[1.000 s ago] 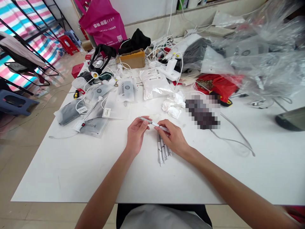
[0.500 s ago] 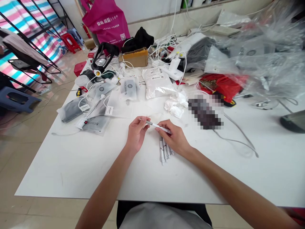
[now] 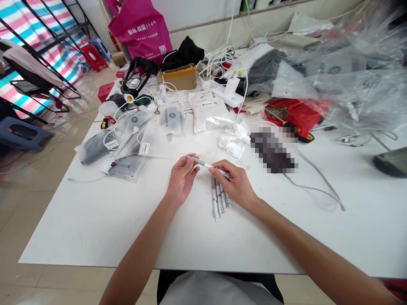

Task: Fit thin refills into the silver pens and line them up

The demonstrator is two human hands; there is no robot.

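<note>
A white and grey pen (image 3: pixel 203 163) slants between my two hands, above the tabletop. My left hand (image 3: pixel 180 180) is closed, its thumb and fingers pinching the pen's grey end. Wrapped round the other end, my right hand (image 3: pixel 237 182) is closed too, hiding part of the barrel. Several more pens (image 3: pixel 216 201) in what looks like clear wrapping lie side by side on the white table (image 3: pixel 127 228), just below the right hand and partly covered by it.
Crumpled white tissue (image 3: pixel 233 142) and a white plastic parcel (image 3: pixel 210 110) lie beyond my hands. Printed pouches (image 3: pixel 129 167) are at the left. A blurred-out dark object (image 3: pixel 275 154) and a grey cable (image 3: pixel 318 192) lie right. Clear plastic bags (image 3: pixel 349 80) pile up behind.
The pen has shifted slightly to the right with my right hand, and more of its grey end shows by my left thumb. The pens on the table stay put.
</note>
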